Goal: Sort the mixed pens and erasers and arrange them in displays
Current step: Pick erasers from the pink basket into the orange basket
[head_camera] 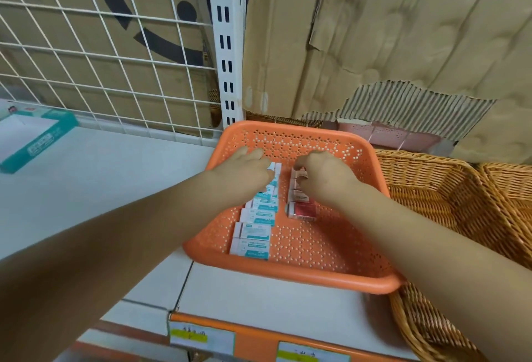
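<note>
fingers [257,155] of left hand [244,173] pinch teal eraser [274,168], right hand [326,178] grips red eraser [298,175]; wicker basket [431,189] beside orange tray [288,128].

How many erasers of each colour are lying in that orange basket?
teal erasers: at least 5
red erasers: at least 3
Total: at least 8. The left hand and the right hand cover part of each row, so more may be hidden.
</note>
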